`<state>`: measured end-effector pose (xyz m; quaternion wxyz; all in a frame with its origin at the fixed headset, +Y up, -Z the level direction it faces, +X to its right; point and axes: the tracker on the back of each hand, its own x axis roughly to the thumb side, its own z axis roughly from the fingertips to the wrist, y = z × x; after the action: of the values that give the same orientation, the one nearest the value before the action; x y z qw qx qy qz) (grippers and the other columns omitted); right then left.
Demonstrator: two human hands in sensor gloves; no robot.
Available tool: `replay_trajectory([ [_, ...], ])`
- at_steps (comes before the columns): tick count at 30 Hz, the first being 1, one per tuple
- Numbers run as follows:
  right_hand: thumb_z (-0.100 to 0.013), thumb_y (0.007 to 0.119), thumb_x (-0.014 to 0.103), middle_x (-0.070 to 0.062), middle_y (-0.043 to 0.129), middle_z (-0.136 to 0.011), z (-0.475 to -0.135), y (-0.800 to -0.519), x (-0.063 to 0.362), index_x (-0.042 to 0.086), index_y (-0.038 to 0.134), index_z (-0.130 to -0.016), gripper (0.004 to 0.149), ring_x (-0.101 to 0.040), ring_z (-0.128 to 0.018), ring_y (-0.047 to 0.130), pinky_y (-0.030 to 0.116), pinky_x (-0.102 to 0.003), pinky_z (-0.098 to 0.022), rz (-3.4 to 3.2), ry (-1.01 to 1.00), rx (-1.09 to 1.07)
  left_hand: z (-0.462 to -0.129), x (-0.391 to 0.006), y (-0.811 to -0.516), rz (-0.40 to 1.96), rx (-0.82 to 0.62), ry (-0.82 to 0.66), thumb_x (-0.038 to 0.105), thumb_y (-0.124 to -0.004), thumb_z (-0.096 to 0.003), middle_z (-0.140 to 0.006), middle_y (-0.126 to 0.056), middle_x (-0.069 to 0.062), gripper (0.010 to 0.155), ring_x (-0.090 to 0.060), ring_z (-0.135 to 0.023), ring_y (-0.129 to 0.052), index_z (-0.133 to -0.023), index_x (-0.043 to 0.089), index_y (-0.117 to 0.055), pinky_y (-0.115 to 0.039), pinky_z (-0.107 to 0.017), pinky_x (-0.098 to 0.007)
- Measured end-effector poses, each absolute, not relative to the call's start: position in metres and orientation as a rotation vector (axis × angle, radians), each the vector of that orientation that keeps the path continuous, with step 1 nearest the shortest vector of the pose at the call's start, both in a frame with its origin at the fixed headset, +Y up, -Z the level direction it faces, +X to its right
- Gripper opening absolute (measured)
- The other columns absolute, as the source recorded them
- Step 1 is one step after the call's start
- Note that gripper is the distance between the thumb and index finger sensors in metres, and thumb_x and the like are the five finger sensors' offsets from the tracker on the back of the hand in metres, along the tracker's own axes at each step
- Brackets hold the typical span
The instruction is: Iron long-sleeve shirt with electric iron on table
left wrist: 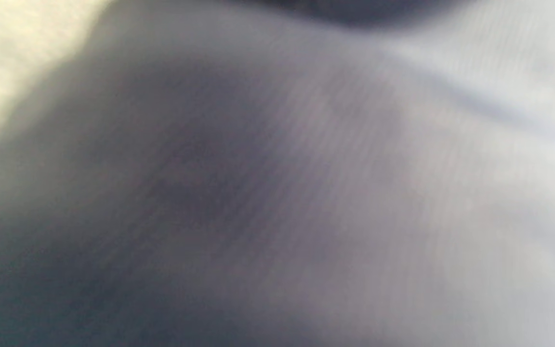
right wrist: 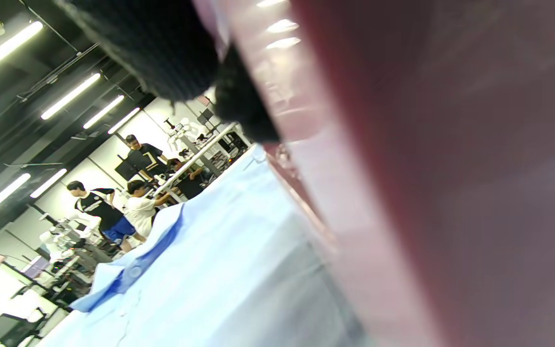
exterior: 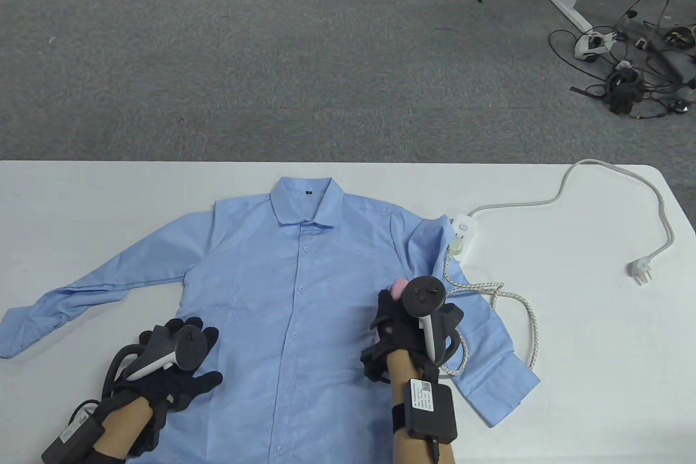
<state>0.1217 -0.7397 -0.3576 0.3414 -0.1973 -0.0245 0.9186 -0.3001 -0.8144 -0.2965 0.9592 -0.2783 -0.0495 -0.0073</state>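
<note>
On the near half of the white table (exterior: 571, 322): blue shirt (exterior: 304, 295) spread flat, buttoned front up. Left hand (exterior: 179, 363), fingers spread, pressing the cloth, likely to keep it taut. Right hand (exterior: 405, 333) gripping the pink iron (exterior: 398, 286) on the right chest panel.

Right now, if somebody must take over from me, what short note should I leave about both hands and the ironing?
Left hand: flat, fingers spread, pressing the shirt near its left side.
Right hand: grips the pink iron on the shirt's right front.
Shirt: buttoned, face up on the table; one sleeve folded over.
Power strip: its own plug lies loose on the table.
Ironing progress cannot be judged.
</note>
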Motion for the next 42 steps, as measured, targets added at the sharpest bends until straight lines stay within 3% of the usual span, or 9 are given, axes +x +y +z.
replay_trajectory([
  [8, -0.043, 0.079, 0.037, -0.025, 0.081, -0.063, -0.359, -0.739, 0.120, -0.016, 0.054, -0.087, 0.074, -0.015, -0.026, 0.097, 0.089, -0.039, -0.018, 2.374, -0.056, -0.532, -0.297, -0.299, -0.814, -0.024, -0.564, -0.100, 0.078, -0.049, -0.0343, -0.116, 0.003, 0.001, 0.088, -0.035, -0.112, -0.001, -0.103, 0.045, -0.005, -0.011, -0.073, -0.066],
  [12, -0.043, 0.079, 0.034, -0.027, 0.079, -0.063, -0.338, -0.723, 0.100, -0.019, 0.051, -0.086, 0.074, -0.018, -0.027, 0.096, 0.087, -0.041, -0.018, 2.380, -0.125, -0.433, -0.297, -0.298, -0.812, -0.033, -0.560, -0.099, 0.078, -0.050, -0.0343, -0.117, 0.002, 0.001, 0.088, -0.036, -0.112, -0.002, -0.104, 0.044, -0.006, -0.010, -0.073, -0.066],
  [17, -0.044, 0.078, 0.033, -0.028, 0.078, -0.064, -0.303, -0.718, 0.046, -0.020, 0.050, -0.087, 0.074, -0.018, -0.027, 0.096, 0.087, -0.042, -0.019, 2.350, -0.001, -0.220, -0.284, -0.294, -0.780, 0.102, -0.184, -0.168, 0.072, -0.056, -0.0373, -0.122, -0.022, -0.002, 0.083, -0.036, -0.116, -0.029, -0.109, 0.040, -0.031, -0.019, -0.075, -0.066],
  [19, -0.044, 0.078, 0.033, -0.029, 0.078, -0.064, -0.293, -0.720, 0.027, -0.020, 0.050, -0.087, 0.074, -0.018, -0.028, 0.096, 0.087, -0.042, -0.019, 2.350, 0.052, -0.173, -0.278, -0.285, -0.779, 0.106, -0.249, -0.231, 0.073, -0.056, -0.0375, -0.122, -0.021, -0.001, 0.083, -0.036, -0.116, -0.027, -0.110, 0.041, -0.029, -0.017, -0.075, -0.066],
  [24, -0.044, 0.076, 0.034, -0.029, 0.077, -0.065, -0.278, -0.729, -0.005, -0.021, 0.049, -0.087, 0.074, -0.018, -0.029, 0.096, 0.088, -0.041, -0.019, 2.397, 0.060, -0.089, -0.273, -0.261, -0.809, -0.139, -0.526, -0.301, 0.075, -0.052, -0.0361, -0.119, -0.006, 0.001, 0.087, -0.036, -0.115, -0.010, -0.106, 0.044, -0.012, -0.011, -0.074, -0.065],
  [29, -0.045, 0.073, 0.036, -0.027, 0.075, -0.067, -0.279, -0.749, -0.013, -0.019, 0.045, -0.088, 0.075, -0.015, -0.031, 0.095, 0.088, -0.038, -0.020, 2.410, 0.130, -0.117, -0.274, -0.261, -0.810, -0.108, -0.524, -0.295, 0.075, -0.052, -0.0363, -0.119, -0.002, 0.000, 0.087, -0.037, -0.114, -0.012, -0.106, 0.044, -0.011, -0.012, -0.074, -0.065],
  [34, -0.045, 0.073, 0.037, -0.027, 0.077, -0.065, -0.280, -0.746, -0.011, -0.019, 0.047, -0.088, 0.075, -0.014, -0.029, 0.095, 0.089, -0.037, -0.019, 2.435, 0.103, -0.136, -0.274, -0.261, -0.811, -0.109, -0.537, -0.286, 0.076, -0.050, -0.0363, -0.118, 0.000, -0.001, 0.087, -0.037, -0.114, -0.007, -0.105, 0.044, -0.008, -0.014, -0.075, -0.065],
  [42, -0.045, 0.074, 0.038, -0.026, 0.078, -0.065, -0.285, -0.744, 0.038, -0.018, 0.048, -0.088, 0.075, -0.013, -0.028, 0.095, 0.089, -0.037, -0.019, 2.453, 0.055, -0.262, -0.274, -0.264, -0.813, -0.082, -0.548, -0.272, 0.076, -0.050, -0.0354, -0.117, 0.002, 0.001, 0.086, -0.035, -0.113, -0.004, -0.103, 0.046, -0.007, -0.014, -0.074, -0.066],
])
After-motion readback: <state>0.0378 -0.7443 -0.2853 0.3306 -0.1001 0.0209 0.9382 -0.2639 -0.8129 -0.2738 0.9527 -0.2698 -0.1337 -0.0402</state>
